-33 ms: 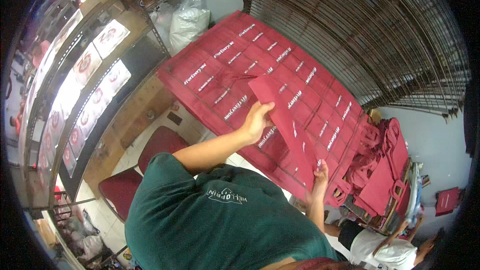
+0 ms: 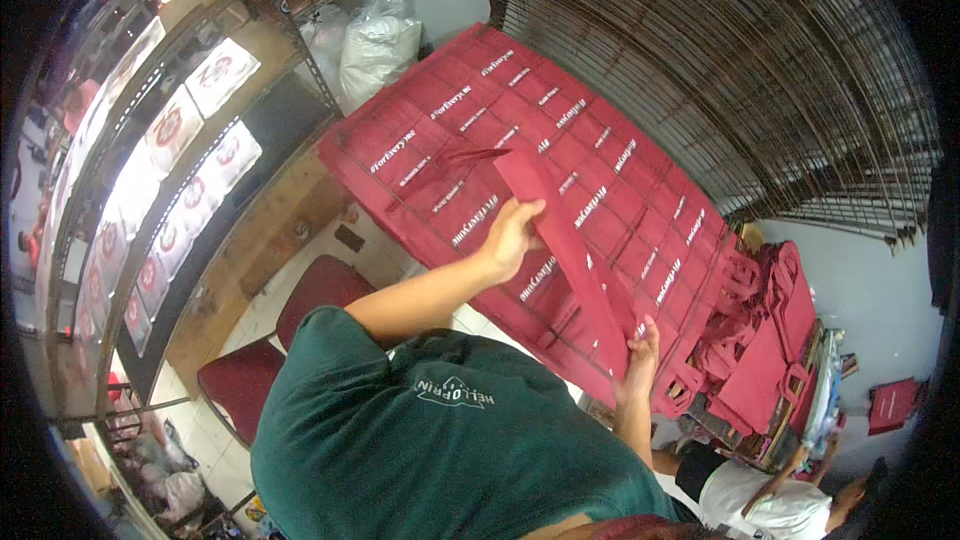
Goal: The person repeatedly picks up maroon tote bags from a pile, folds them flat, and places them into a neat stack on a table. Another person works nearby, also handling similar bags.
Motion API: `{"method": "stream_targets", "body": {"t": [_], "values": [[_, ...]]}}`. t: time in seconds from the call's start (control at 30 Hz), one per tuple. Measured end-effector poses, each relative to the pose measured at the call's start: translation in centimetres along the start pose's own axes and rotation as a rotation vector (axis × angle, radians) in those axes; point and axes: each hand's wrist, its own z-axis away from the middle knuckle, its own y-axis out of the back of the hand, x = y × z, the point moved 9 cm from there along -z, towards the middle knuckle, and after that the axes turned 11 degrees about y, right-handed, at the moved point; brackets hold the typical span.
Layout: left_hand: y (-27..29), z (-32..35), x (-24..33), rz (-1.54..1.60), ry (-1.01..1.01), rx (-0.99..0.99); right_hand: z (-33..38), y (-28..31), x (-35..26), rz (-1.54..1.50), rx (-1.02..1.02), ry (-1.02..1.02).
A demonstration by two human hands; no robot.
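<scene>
While the left hand (image 2: 512, 235) pinches the near long edge of a strip-like red fabric piece (image 2: 575, 265), thumb on top and the other fingers partly hidden by the cloth, the right hand (image 2: 638, 355) grips the same piece close to its lower right end, thumb and fingertips closed on it. The piece stretches slantwise between both hands and beyond the left one, its upper end tilted up, over a broad spread of red bags (image 2: 450, 120) laid in rows with white lettering. Just beyond the spread's right end lies a loose heap of red bags with handles (image 2: 765, 360), some crumpled, some flat. The person's dark green shirt (image 2: 450, 450) fills the lower middle. Left of it stand dark red chairs (image 2: 325, 292); farther left, white sheets with round red prints (image 2: 172, 128) lie in rows. A pale, full sack (image 2: 378, 55) sits near the spread's far left corner, and a large wire rack (image 2: 720, 70) rises along its far side. At the lower right, a co-worker in a white top (image 2: 770, 500) leans near the heap.
</scene>
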Motion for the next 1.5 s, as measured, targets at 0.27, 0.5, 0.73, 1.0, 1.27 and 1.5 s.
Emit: {"method": "stream_targets", "body": {"t": [0.27,0.5,0.73,1.0,1.27,1.5], "values": [[3.3,-8.2,17.6,0.126,-0.176,-0.14,-10.0,-17.1,-1.9,0.167,-0.082,0.422],[12.9,-5.6,30.6,-0.081,-0.507,0.216,-20.3,-32.6,3.5,-0.087,-0.328,0.421],[36.4,15.4,19.0,-0.755,-0.469,1.162,-34.8,-37.0,15.9,0.234,-0.18,0.435],[43.6,43.1,-1.7,-1.097,0.456,1.516,-44.6,-33.1,22.7,0.824,0.046,0.446],[48.7,46.1,-7.5,-0.56,0.636,1.405,-45.7,-35.1,22.4,0.951,0.011,0.453],[44.5,39.0,-1.9,-0.657,0.7,1.298,-46.8,-34.2,22.9,1.021,0.032,0.425]]}}
